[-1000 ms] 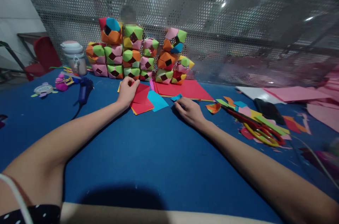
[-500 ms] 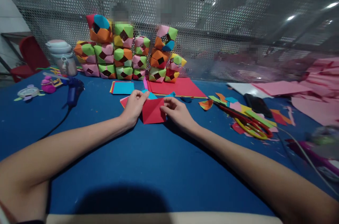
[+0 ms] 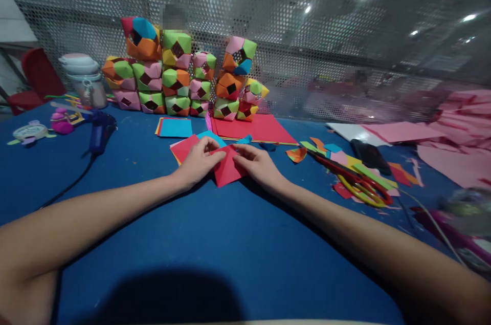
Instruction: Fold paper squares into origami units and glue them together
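Observation:
Between my two hands is a small piece of red paper (image 3: 227, 171), creased and turned with one corner toward me. My left hand (image 3: 199, 162) pinches its left side between thumb and fingers. On the right side, my right hand (image 3: 258, 165) grips the paper near its upper edge. Just behind my left hand lie sheets of red paper (image 3: 183, 148) and blue paper (image 3: 209, 136). A neat stack of small squares with a blue sheet on top (image 3: 175, 128) sits farther back.
Folded paper modules (image 3: 176, 79) stand piled at the back, beside large red sheets (image 3: 261, 128). Scissors (image 3: 362, 189), paper scraps (image 3: 358, 164) and a black phone (image 3: 370, 156) lie at right. A blue glue gun (image 3: 100, 130) with its cord and a lidded jar (image 3: 90, 82) are at left.
The red paper has turned from lying square to pointing a corner toward me. My left hand has slid a little right and lower along it. The view has shifted slightly.

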The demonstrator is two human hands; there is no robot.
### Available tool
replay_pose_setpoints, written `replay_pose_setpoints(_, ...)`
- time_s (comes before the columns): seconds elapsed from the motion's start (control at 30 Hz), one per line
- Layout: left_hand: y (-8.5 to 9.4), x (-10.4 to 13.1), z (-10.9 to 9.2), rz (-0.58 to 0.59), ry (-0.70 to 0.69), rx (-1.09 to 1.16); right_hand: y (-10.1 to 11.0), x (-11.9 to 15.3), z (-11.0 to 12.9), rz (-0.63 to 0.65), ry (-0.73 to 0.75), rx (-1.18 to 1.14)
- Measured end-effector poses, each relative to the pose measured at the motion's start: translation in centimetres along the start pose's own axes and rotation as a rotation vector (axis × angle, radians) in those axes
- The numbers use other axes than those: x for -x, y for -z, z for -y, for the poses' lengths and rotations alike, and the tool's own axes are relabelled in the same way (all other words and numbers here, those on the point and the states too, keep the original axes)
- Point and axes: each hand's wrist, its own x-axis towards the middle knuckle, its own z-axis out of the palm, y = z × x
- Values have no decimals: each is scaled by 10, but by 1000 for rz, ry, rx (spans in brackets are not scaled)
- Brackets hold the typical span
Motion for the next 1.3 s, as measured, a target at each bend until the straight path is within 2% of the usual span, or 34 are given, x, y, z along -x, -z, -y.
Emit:
replay_pose_setpoints(0.13,-4,-1,2,33,63,29,8,-2,15,98,50,122)
replay_pose_setpoints(0.23,-5,-2,6,78,148,134,13,-3,20,55,69,56)
replay_pose_setpoints(0.33,-3,-4,10,-7,122,220,15,-3,17,5,29,-33)
replay_pose_setpoints(0.47,0,-3,13,-69,121,171,13,0,11,-29,4,-33)
replay_pose_setpoints(0.63,-6,4,9,-48,195,176,7,12,12,-102,169,172)
replay_pose_setpoints(0.77,-10,10,4,1,208,221,4,18,13,-74,233,217)
replay_pose_setpoints(0.83,-9,10,3,-16,190,210,5,18,14,-62,233,215)
replay_pose_setpoints(1.0,-3,4,4,-74,152,129,12,13,20,37,145,254)
replay_pose_setpoints(1.13,-1,2,4,-47,126,-23,15,12,22,86,80,238)
replay_pose_setpoints(1.23,-1,3,2,-22,45,-15,14,11,21,138,-25,155)
replay_pose_setpoints(1.3,-2,4,0,-39,18,12,14,10,20,121,-96,77)
